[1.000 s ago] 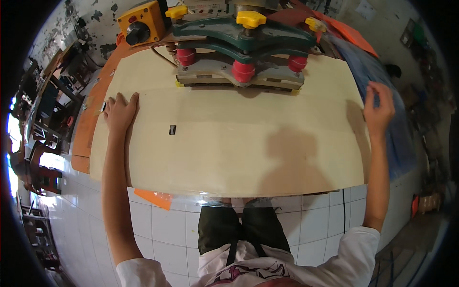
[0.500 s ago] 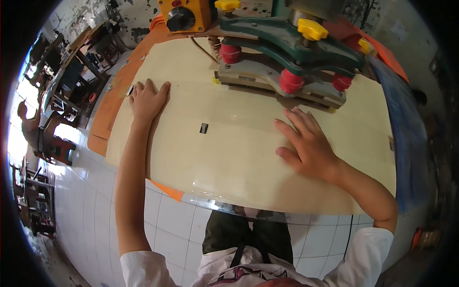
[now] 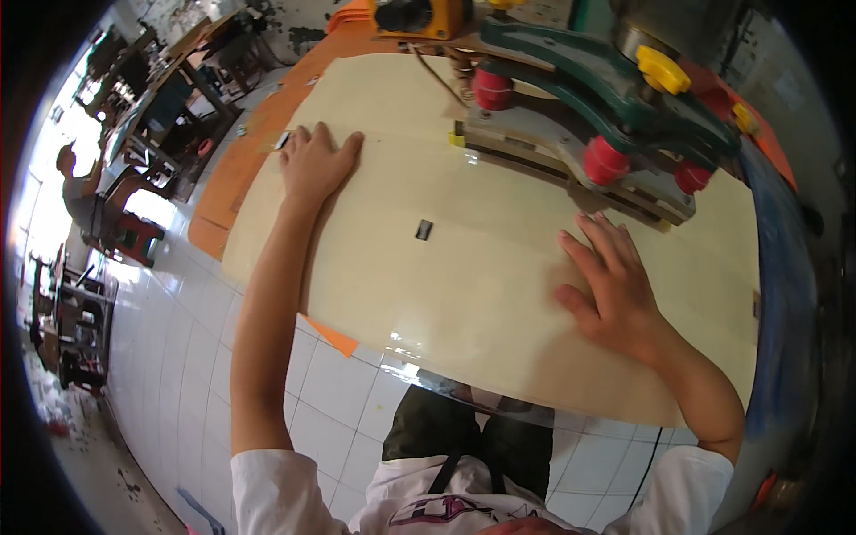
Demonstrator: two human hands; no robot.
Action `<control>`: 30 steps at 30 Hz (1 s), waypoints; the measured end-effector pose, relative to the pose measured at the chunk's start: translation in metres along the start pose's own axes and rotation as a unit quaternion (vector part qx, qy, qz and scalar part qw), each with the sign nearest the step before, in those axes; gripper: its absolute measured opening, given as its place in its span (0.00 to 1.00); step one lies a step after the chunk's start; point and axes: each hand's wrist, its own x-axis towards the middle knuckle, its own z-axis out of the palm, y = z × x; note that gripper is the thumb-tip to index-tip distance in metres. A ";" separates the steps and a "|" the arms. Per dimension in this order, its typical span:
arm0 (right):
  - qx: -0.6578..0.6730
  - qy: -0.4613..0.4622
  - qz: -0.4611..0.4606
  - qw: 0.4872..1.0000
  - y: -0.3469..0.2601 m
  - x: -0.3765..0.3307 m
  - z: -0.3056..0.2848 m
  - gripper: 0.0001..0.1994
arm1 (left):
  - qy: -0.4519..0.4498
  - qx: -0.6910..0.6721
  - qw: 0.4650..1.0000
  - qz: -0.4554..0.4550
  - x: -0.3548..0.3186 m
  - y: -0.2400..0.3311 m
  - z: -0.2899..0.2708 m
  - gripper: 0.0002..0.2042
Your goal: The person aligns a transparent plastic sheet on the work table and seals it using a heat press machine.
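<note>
Head view: left fingers [image 3: 323,136] and right fingers [image 3: 580,254] spread, gripping nothing, cream sheet [image 3: 481,276] beneath; I judge this smoothing, calling for even pressure next.

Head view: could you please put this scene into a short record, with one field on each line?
Left hand: spread, resting on the cream sheet near its left edge
Right hand: spread, at the sheet near the press; contact unclear
Small dark rectangle: on the sheet, between the hands
Press colours: green, with red cylinders and yellow knobs
Control box: yellow, cut off by the top edge
Background: seated person, far left
</note>
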 end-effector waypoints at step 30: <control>-0.002 -0.002 0.006 1.000 0.003 -0.004 0.005 0.33 | -0.003 0.013 1.000 0.005 -0.002 0.010 0.001 0.38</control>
